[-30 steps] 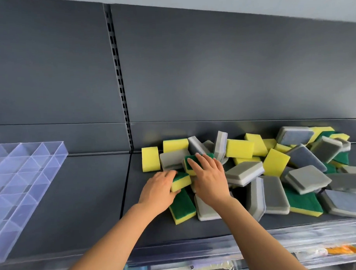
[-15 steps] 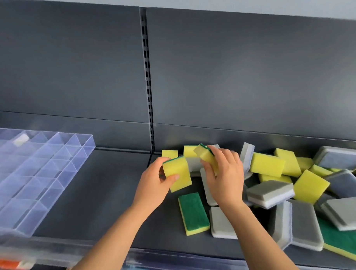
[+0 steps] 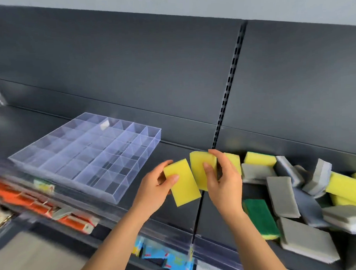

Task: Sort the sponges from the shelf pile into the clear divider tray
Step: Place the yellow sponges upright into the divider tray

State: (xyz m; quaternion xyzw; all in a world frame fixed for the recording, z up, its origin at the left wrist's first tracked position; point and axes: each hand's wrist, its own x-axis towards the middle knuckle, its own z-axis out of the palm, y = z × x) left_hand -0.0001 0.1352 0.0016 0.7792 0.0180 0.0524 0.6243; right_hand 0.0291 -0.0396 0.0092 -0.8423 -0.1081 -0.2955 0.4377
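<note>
1. The left hand [image 3: 155, 191] has its grip closed on a yellow sponge [image 3: 181, 182], thumb on the broad yellow face and fingers behind it, holding it up off the shelf [image 3: 169, 155].
2. The right hand [image 3: 225, 183] has its grip closed on a second yellow sponge [image 3: 200, 166], thumb in front and fingers over its top edge. The two sponges sit just beside each other, their near edges overlapping in view.
3. The pile [image 3: 296, 191] lies to the right on the same shelf: grey and yellow sponges heaped unevenly, some flat, some on edge, with one green-faced sponge [image 3: 260, 216] lying flat by the right wrist.
4. The tray [image 3: 114, 194] rests to the left on the shelf, clear, split into many small cells. One far cell holds a small pale item [image 3: 104, 124], too blurred to identify; the other cells show only dark shelf through them.
5. Bare shelf lies between tray and hands, with nothing in the way.
6. A slotted upright [image 3: 229, 82] divides the dark back panel above the hands.
7. Below the shelf's front edge, orange packs [image 3: 34, 202] and blue packs [image 3: 167, 258] show; their print is motion-blurred and unreadable.
</note>
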